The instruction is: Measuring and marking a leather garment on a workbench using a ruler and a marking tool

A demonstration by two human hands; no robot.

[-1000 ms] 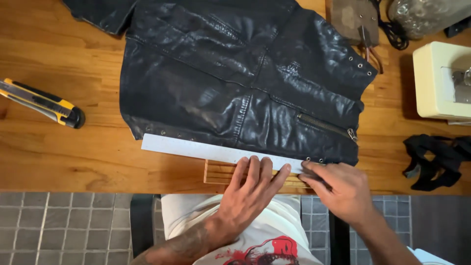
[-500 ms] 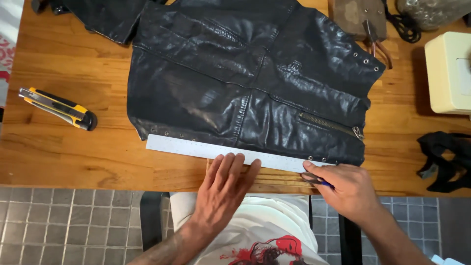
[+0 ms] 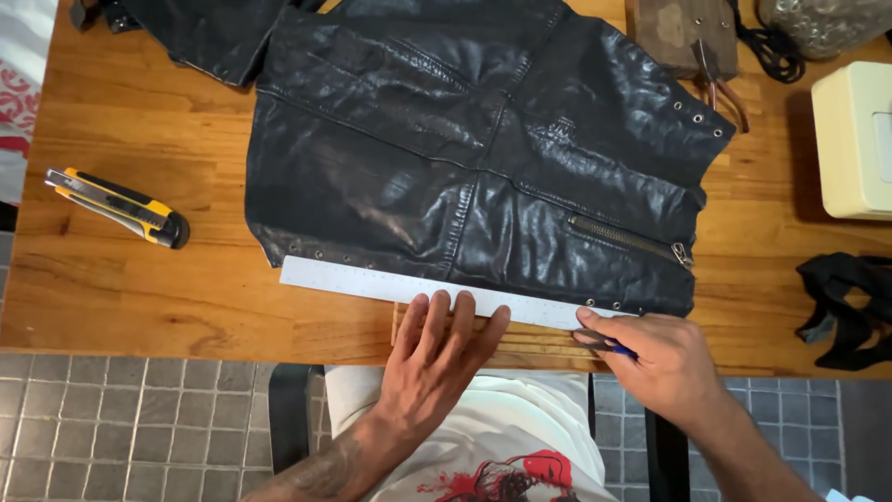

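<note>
Two hands had stayed at the ruler since half a second earlier, shifting only slightly. At nine o'clock on the wooden surface [image 3: 130, 288] lay a yellow utility knife [image 3: 116, 205]. The left hand [image 3: 437, 358], its grip spread flat, pressed the steel ruler [image 3: 372, 280], which lay along the lower edge of the black leather jacket [image 3: 474, 167], at twelve o'clock from the fingers. The right hand [image 3: 662, 364], grip closed on a blue pen [image 3: 609, 346], held its tip at the ruler's right end. At three o'clock sat a cream box [image 3: 855, 139]; its contents were not visible.
</note>
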